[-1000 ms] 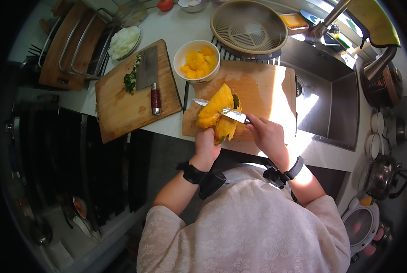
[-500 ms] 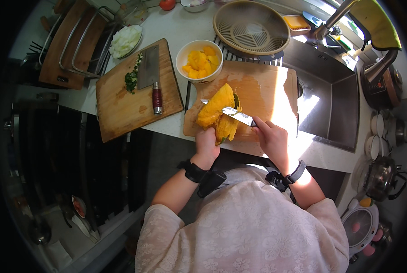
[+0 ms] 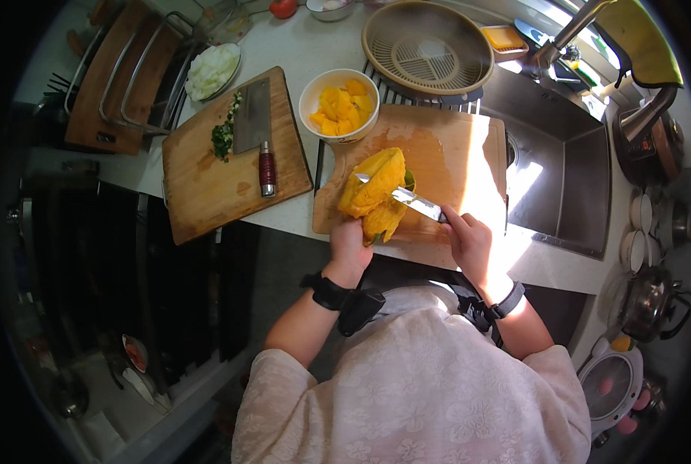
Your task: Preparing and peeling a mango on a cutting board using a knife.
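My left hand (image 3: 350, 246) is closed round the lower end of a mango (image 3: 378, 179), its yellow flesh bared and a bit of green skin showing at the edges. In my right hand (image 3: 469, 241) is a small knife (image 3: 419, 203), gripped by its dark handle. The blade goes into the flesh from the right, and its tip shows on the left side of the fruit; the part between is hidden. Both hands are above the near edge of a wooden cutting board (image 3: 438, 155). Behind the fruit stands a white bowl (image 3: 311, 100) with yellow mango chunks (image 3: 337, 108).
To the left, a second board (image 3: 191, 182) carries a cleaver (image 3: 254, 116) and chopped greens (image 3: 223, 138). A plate of pale cut vegetable (image 3: 212, 71) sits beyond it. A beige colander (image 3: 372, 46) stands at the back, and the steel sink (image 3: 569, 178) is on the right.
The knife and my right hand have shifted slightly right and down. The mango has tilted a little to the right in my left hand.
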Demonstrator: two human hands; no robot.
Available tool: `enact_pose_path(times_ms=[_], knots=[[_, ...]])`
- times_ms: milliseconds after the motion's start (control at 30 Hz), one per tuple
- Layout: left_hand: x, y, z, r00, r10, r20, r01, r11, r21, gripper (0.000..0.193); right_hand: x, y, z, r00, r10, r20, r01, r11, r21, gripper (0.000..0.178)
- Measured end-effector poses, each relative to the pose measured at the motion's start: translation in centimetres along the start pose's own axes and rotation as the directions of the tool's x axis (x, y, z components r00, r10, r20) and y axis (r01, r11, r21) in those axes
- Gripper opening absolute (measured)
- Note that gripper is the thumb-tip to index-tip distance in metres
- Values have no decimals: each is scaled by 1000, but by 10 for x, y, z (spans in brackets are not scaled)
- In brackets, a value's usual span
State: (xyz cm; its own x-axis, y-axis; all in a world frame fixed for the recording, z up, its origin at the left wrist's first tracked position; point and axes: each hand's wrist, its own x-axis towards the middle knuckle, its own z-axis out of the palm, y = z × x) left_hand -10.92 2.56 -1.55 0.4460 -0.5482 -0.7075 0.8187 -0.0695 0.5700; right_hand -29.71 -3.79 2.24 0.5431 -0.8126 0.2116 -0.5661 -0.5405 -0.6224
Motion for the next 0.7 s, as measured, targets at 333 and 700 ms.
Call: enact_pose_path(times_ms=[333,700], knots=[[-6,-17,4,982,188,31,-191,974,119,31,7,-6,16,997,57,45,-61,993,103,27],[-2,-13,5,972,176,158,-192,977,95,21,8,-4,17,995,63,74,-76,979,189,24]])
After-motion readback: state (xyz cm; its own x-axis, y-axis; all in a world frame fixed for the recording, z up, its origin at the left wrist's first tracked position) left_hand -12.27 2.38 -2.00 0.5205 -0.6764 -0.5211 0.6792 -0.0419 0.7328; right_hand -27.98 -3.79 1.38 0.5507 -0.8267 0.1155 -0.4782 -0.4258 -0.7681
